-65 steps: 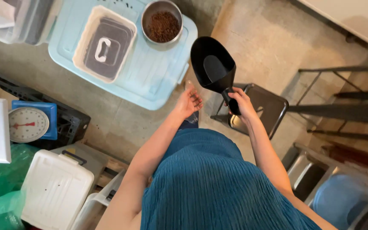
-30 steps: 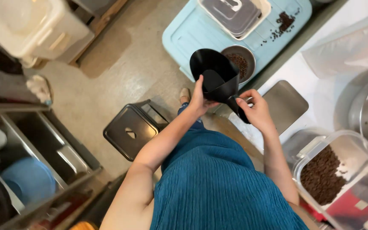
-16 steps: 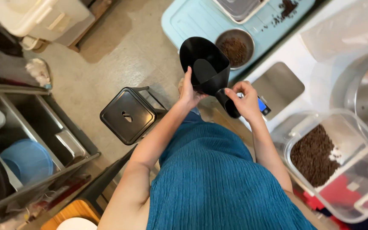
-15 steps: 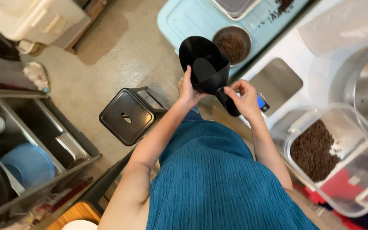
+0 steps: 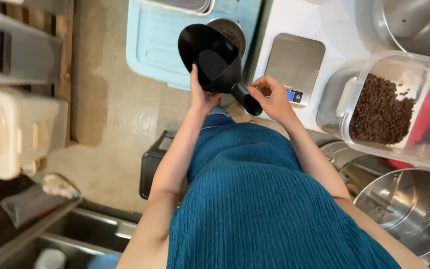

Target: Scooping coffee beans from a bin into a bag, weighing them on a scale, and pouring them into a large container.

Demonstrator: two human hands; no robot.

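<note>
I hold a large black scoop [image 5: 210, 57] in front of my body. My left hand [image 5: 200, 94] supports the underside of its wide bowl. My right hand [image 5: 273, 99] grips its short handle [image 5: 247, 99], and a few dark beans show between those fingers. The scoop's bowl looks empty. Just right of the scoop lies a flat steel kitchen scale [image 5: 294, 65] with a lit blue display, on a white counter [image 5: 334, 25]. A clear plastic container [image 5: 389, 107] holding coffee beans stands at the right.
A pale blue bin lid [image 5: 160, 45] lies on the floor with a metal bowl of beans [image 5: 230, 32] on it. A dark stool [image 5: 153, 162] stands below my arms. Steel pots [image 5: 409, 209] sit at right, white plastic bins [image 5: 11, 129] at left.
My view has swung right and closer to the white counter, so the scale and bean container now fill the right side. Both hands have kept hold of the black scoop.
</note>
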